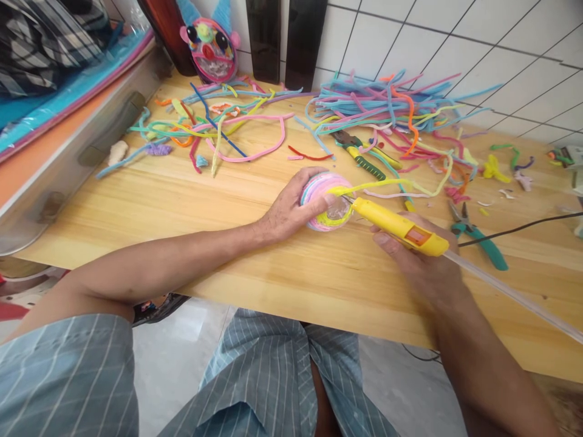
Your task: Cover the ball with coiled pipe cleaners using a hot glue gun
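Note:
Near the middle of the wooden table, my left hand (289, 209) is wrapped round a small round piece (328, 182) coiled in pink, blue and yellow pipe cleaners, with its thumb on the top. A yellow pipe cleaner (387, 183) trails from the piece to the right. My right hand (414, 249) grips a yellow hot glue gun (396, 226), whose nozzle is at the coiled piece beside my left thumb. A long clear glue stick (510, 291) sticks out of the gun's back end.
Pipe cleaners (355, 103) lie heaped along the tiled wall, with more scattered at the left. Green-and-yellow pliers (368, 165) lie beyond my hands, teal pliers (483, 240) to the right. A decorated face figure (212, 51) stands at the back; a plastic box (91, 139) borders the left side.

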A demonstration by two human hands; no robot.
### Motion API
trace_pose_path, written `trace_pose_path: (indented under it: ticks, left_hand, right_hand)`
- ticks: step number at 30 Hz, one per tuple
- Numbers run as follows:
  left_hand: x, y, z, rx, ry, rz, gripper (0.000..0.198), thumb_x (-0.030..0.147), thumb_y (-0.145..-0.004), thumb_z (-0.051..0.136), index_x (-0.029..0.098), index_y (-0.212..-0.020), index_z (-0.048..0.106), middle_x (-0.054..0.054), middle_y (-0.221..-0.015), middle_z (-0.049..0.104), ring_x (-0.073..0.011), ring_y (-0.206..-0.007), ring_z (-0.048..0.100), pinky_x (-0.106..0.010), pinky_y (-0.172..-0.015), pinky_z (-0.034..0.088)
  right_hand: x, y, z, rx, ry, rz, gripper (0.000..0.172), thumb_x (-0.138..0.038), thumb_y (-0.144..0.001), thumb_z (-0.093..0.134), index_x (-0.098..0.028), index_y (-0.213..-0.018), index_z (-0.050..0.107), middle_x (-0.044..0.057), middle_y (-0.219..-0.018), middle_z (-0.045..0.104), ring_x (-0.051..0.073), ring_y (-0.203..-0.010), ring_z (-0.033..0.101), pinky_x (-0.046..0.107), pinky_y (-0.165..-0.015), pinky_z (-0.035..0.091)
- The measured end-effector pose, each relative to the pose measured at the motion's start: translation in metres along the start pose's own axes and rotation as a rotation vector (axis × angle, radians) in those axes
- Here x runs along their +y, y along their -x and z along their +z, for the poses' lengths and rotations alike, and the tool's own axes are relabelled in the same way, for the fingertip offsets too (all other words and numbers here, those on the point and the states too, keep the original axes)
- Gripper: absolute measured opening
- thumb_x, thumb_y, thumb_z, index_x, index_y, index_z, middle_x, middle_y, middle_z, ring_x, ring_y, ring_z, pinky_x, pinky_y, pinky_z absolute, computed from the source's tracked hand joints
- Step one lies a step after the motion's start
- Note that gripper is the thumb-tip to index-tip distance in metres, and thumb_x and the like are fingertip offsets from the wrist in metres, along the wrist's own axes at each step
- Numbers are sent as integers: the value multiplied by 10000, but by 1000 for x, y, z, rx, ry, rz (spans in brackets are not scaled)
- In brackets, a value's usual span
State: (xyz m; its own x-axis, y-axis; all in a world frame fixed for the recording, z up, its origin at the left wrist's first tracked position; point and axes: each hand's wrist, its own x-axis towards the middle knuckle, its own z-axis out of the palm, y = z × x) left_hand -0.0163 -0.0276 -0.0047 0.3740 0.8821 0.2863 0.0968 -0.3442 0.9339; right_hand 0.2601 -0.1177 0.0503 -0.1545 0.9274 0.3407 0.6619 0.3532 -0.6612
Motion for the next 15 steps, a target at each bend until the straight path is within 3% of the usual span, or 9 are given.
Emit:
trace_pose_path:
  ticks: [15]
  left_hand:
    - [0, 0, 0, 13, -16, -2, 699, 709, -1009, 705, 213, -1488, 588, -142, -1520, 710, -310, -1398, 695, -484, -1275, 562]
  right_hand:
    - [2, 1, -3, 17, 27, 22, 107, -413, -1017, 805, -317, -986, 772, -13, -937, 809, 228, -836, 747, 390, -769, 549]
